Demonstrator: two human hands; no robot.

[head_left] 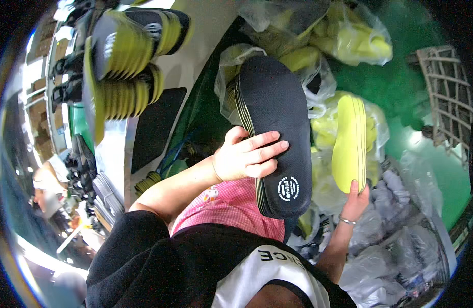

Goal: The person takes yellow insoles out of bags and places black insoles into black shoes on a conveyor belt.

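A: Near first. What's at the bottom?

B: Person's own torso: black top, pink checked cloth [231, 208] just above it. Both forearms come up from there.

A: Left hand?

B: Left hand [247, 156] grasps a stack of black insoles [275, 133] edge-on. Fingers wrapped over the top black face, thumb behind the stack. The stack stands upright in the middle of the view, yellow-striped edges showing on its left side, a round white mark near its lower end.

A: Right hand?

B: Right hand [357, 203], bracelet on the wrist, grips the lower end of a yellow stack [350, 143] of insoles. Fingertips pinch the bottom edge, and the stack stands upright just right of the black one, apart from it.

A: Under them?

B: Clear bags [395, 246] heaped at the lower right, grey stuff inside. Behind the yellow stack, more bags with yellow insoles.

A: Farther out?

B: Green floor [400, 82] at the upper right, a white crate [447, 92] at its right edge. Another bag of yellow pieces [359, 36] at the top.

A: Left side?

B: White table [195, 41]. Fanned black-and-yellow insoles [129, 51] sit toward its far left corner, one flat black sole [157, 123] lies at its near edge. Far left is too warped to tell.
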